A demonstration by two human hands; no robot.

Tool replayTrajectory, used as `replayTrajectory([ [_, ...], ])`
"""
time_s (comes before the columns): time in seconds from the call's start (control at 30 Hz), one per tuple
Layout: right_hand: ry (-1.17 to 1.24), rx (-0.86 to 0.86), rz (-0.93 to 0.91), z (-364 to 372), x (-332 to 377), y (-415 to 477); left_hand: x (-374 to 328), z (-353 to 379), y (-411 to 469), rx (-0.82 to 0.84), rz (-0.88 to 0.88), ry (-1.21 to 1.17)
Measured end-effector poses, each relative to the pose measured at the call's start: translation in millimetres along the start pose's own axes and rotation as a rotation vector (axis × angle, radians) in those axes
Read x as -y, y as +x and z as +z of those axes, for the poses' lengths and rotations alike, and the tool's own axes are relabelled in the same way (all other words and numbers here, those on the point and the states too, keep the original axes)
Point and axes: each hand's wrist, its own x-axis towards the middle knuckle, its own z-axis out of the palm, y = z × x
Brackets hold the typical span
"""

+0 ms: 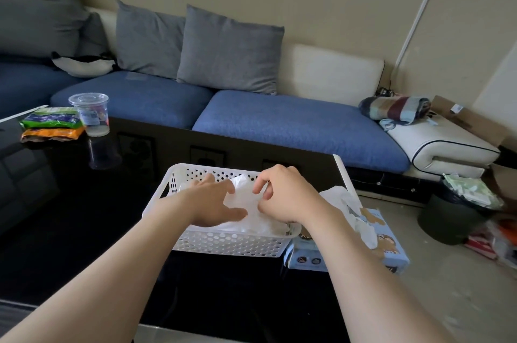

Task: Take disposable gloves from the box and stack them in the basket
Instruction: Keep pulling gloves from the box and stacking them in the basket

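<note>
On the black glossy table (pixel 84 217), at the far left, snack packets (pixel 50 124) are stacked, and a clear plastic cup (pixel 91 113) stands just beside them. Towards the table's right edge a white perforated basket (pixel 223 242) is set, and translucent gloves (pixel 243 204) are piled inside it. The left hand (pixel 212 200) is laid on the left part of the pile, fingers straight and spread wide, the thumb resting on the film nearer the front wall. The right hand (pixel 282 194) is held over the right part of the same pile; its fingers are curled, and a fold of the gloves is pinched between thumb and forefinger. Just beside the basket's right wall the blue glove box (pixel 391 247) is placed, with loose gloves (pixel 344 200) protruding from its opening. Further right, a dark bin (pixel 447 219) is seen on the floor.
</note>
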Motion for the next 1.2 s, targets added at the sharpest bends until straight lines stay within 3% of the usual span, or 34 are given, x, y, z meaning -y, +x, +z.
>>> replayTrajectory([
  [0.13, 0.005, -0.131, -0.026, 7, -7, 4, 0, 5, 5, 0.06, -0.007, -0.016],
  [0.33, -0.086, -0.139, -0.088, 5, -3, 1, 2, 9, 10, 0.135, -0.047, 0.005],
  [0.43, -0.034, 0.015, -0.122, -2, 7, -6, 1, 10, 10, 0.151, -0.055, 0.012],
  [0.53, -0.195, 0.236, 0.002, -2, 10, -11, -2, 10, 9, 0.159, -0.049, 0.013],
  [0.93, -0.3, 0.254, 0.077, 26, 7, 14, -16, 10, 14, 0.137, -0.054, 0.021],
  [1.03, -0.33, 0.238, 0.024, 23, 9, 8, -15, 7, 14, 0.076, -0.034, -0.019],
  [1.2, -0.24, 0.134, -0.046, 5, 0, -7, -29, 2, 9, -0.224, 0.109, 0.041],
])
